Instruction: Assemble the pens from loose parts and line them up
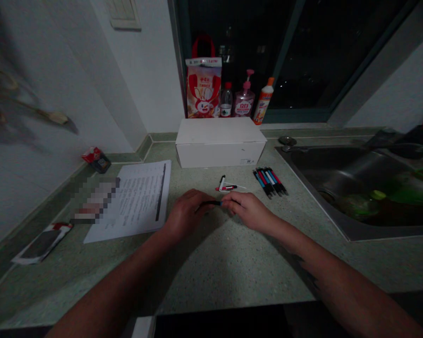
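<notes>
Over the middle of the counter, my left hand (186, 212) has its fingers closed around the dark end of a pen (213, 203). The fingers of my right hand (249, 209) pinch the other end, where a bit of blue shows. Most of the pen is hidden by my fingers, so I cannot tell whether it is whole. Just beyond my hands lie loose pen parts: a red and black piece (227, 188), a white and black piece (222, 182) and thin white sticks. A row of several pens (270, 182), blue, red and white with black ends, lies to the right.
A white box (220, 145) stands behind the parts. Printed sheets (137, 199) and a packet (44, 241) lie left, with a small red and dark pack (97, 159) by the wall. The steel sink (324, 206) is right. Bottles (244, 101) and a bag (203, 89) line the window.
</notes>
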`<act>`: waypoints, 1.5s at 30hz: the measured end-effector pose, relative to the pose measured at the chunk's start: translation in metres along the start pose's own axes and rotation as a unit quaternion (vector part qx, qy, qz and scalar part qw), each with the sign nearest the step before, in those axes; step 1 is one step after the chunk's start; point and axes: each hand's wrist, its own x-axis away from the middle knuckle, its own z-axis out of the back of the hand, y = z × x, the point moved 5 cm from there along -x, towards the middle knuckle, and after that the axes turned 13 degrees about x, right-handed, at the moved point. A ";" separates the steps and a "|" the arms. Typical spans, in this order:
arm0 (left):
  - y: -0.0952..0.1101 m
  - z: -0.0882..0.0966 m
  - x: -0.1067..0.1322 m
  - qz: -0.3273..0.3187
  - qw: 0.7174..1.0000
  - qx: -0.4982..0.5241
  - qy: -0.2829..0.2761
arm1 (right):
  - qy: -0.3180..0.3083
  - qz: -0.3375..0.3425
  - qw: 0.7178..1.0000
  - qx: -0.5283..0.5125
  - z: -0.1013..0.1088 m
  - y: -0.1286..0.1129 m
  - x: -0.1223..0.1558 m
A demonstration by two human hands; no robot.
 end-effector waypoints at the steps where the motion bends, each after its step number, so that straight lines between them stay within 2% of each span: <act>1: 0.000 0.000 0.000 -0.004 1.000 -0.004 -0.001 | -0.012 -0.004 1.000 -0.017 -0.001 0.001 -0.001; 3: -0.001 -0.001 0.000 0.001 1.000 -0.003 0.004 | -0.010 -0.001 1.000 -0.012 -0.001 0.002 -0.001; 7: -0.004 -0.003 0.001 0.027 0.999 0.009 0.022 | 0.045 0.031 0.996 0.064 0.008 -0.003 0.002; 10: -0.004 -0.003 0.001 0.016 1.000 0.010 0.023 | 0.058 0.044 0.995 0.076 0.011 -0.006 0.004; 13: -0.002 -0.001 0.001 -0.007 1.000 -0.002 0.010 | 0.036 0.039 0.998 0.043 0.008 -0.005 0.003; 17: 0.007 -0.003 0.002 -0.049 0.999 -0.004 -0.024 | -0.011 0.006 0.998 -0.058 0.000 0.001 -0.001; 19: 0.009 -0.006 0.003 -0.050 0.998 0.007 -0.033 | -0.022 -0.005 0.997 -0.079 -0.003 0.003 -0.002; 21: 0.007 -0.006 0.003 -0.019 0.999 0.020 -0.019 | -0.013 -0.006 0.998 -0.062 -0.002 0.002 -0.001; 26: -0.010 -0.003 0.000 0.098 0.992 0.070 0.033 | 0.029 0.036 0.996 0.071 0.001 0.001 0.000; 30: -0.025 0.000 0.001 0.125 0.989 0.051 0.066 | 0.047 -0.022 0.995 0.086 0.002 0.017 -0.003; 32: -0.029 -0.003 0.003 0.116 0.993 0.000 0.033 | 0.065 -0.046 0.996 0.048 0.002 0.023 -0.004; 35: -0.032 -0.012 0.005 0.102 0.992 -0.062 -0.040 | 0.093 -0.055 0.992 -0.064 0.001 0.026 -0.006; 39: -0.035 -0.017 0.006 0.089 0.989 -0.089 -0.071 | 0.113 -0.065 0.973 -0.192 -0.003 0.028 -0.008; 42: -0.037 -0.017 0.006 0.094 0.988 -0.099 -0.079 | 0.119 -0.060 0.969 -0.206 -0.006 0.028 -0.009; 45: -0.038 -0.018 0.007 0.088 0.986 -0.114 -0.087 | 0.119 -0.041 0.977 -0.174 -0.007 0.027 -0.008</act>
